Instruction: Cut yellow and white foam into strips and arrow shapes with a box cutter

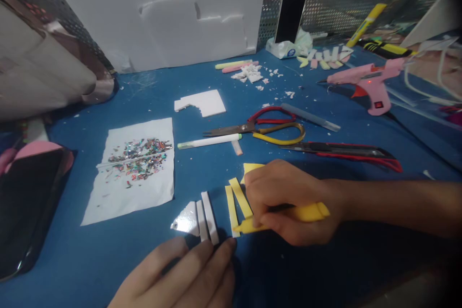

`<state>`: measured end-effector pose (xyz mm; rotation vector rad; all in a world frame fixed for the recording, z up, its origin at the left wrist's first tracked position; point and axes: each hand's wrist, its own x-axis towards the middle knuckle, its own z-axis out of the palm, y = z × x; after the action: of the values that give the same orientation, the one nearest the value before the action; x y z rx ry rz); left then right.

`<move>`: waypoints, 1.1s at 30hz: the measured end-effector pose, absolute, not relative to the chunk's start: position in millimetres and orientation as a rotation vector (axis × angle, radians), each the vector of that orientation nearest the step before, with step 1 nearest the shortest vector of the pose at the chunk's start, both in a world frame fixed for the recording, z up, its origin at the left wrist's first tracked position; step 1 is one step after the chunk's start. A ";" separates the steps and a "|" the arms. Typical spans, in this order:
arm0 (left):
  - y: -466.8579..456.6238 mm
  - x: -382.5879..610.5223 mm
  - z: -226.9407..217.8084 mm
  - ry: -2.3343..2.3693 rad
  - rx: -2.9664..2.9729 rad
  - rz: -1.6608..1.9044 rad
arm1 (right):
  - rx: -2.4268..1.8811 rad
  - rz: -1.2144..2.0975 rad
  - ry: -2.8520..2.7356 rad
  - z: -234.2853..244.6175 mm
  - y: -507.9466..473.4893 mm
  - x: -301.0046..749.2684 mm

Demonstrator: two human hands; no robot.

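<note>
My right hand [288, 199] is closed round a yellow craft knife [306, 212], its tip down by the yellow foam strips [238, 202] on the blue table. My left hand [184, 274] lies flat at the front edge, fingers stretched out and together, fingertips touching the near ends of the white foam strips [207, 216]. A shiny silver scrap [186, 220] lies just left of those strips.
A white paper with glitter [135, 163], a white pen [209, 141], scissors [267, 127], a red-black cutter [346, 151], a pink glue gun [371, 82], a foam piece [202, 102], a propped phone [292, 9], a white foam board [159, 9] and a dark tablet [25, 207] surround the hands.
</note>
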<state>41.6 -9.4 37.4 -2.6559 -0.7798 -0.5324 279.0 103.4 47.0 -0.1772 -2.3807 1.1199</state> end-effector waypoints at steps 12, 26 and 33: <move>-8.8 42.2 38.6 -0.781 -2.652 -0.510 | -0.203 1.120 -2.367 46.9 102.7 279.8; -8.1 43.7 39.3 -0.781 -2.642 -0.541 | -0.143 1.128 -2.252 42.0 102.7 280.8; -7.9 42.9 39.7 -0.773 -2.664 -0.529 | -0.363 0.966 -2.288 48.0 101.1 280.9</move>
<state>42.9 -7.9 39.7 -2.6641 -0.7734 -0.5286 280.9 101.1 48.0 -0.3632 -2.2875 0.9662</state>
